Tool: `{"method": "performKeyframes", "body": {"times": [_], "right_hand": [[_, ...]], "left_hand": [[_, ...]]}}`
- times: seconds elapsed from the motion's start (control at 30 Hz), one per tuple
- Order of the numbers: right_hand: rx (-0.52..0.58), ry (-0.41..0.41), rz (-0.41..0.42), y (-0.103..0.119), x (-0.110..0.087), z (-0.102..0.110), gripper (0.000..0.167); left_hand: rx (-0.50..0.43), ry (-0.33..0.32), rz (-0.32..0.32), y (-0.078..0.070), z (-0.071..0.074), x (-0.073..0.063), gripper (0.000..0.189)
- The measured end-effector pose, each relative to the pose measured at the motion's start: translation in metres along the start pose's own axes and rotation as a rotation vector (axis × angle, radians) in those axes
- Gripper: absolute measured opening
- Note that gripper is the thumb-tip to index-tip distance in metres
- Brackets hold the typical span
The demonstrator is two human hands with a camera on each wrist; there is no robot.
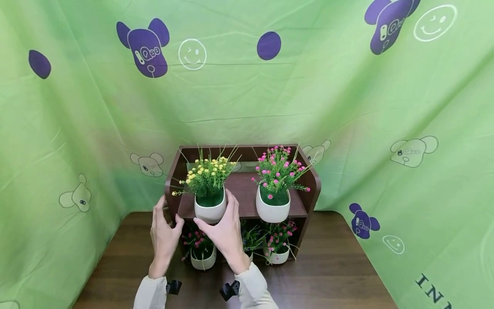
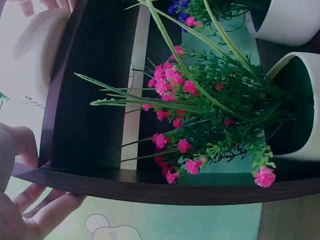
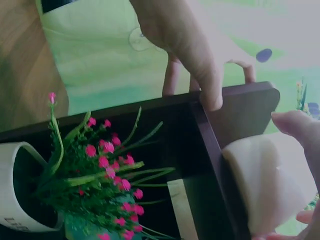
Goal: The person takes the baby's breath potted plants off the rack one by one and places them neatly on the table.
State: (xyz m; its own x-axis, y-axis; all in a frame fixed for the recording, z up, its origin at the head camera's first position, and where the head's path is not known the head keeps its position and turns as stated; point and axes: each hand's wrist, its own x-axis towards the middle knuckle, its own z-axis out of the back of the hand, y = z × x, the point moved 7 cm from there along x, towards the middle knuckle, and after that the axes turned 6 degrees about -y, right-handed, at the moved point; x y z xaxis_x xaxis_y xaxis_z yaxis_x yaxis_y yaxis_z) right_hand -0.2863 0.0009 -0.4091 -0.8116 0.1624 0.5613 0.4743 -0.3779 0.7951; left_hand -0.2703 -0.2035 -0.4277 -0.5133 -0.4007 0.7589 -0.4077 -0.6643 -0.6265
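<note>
A small dark-brown two-tier shelf [image 1: 243, 191] stands on the table. My left hand [image 1: 164, 238] grips its left side panel, thumb on the near edge and fingers on the outer face, as the right wrist view [image 3: 187, 50] shows. On the upper board sits a white pot [image 1: 210, 211] with yellow flowers [image 1: 210, 169]; my right hand [image 1: 225, 234] holds it between thumb and fingers. Another white pot [image 1: 273, 210] with pink flowers [image 1: 279, 165] is at the upper right, apart from both hands.
The lower tier holds white pots with pink flowers at left [image 1: 203, 259] and right [image 1: 278, 256], and a plant with blue flowers [image 1: 251, 238] between them, partly hidden by my right hand. Brown tabletop [image 1: 332, 266] extends around the shelf. A green printed cloth [image 1: 231, 98] hangs behind.
</note>
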Motion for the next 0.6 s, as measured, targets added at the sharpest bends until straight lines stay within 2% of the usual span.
{"method": "performKeyframes", "body": {"times": [0.33,0.6], "right_hand": [[-0.009,-0.098,-0.02,0.0011,0.0009,-0.0038,0.101],[0.016,-0.134,0.012,0.0022,-0.0003,-0.0018,0.092]], "left_hand": [[-0.009,-0.012,0.023,0.0019,-0.0017,-0.0036,0.071],[-0.038,-0.013,0.042,0.0001,-0.0008,-0.0055,0.07]]}}
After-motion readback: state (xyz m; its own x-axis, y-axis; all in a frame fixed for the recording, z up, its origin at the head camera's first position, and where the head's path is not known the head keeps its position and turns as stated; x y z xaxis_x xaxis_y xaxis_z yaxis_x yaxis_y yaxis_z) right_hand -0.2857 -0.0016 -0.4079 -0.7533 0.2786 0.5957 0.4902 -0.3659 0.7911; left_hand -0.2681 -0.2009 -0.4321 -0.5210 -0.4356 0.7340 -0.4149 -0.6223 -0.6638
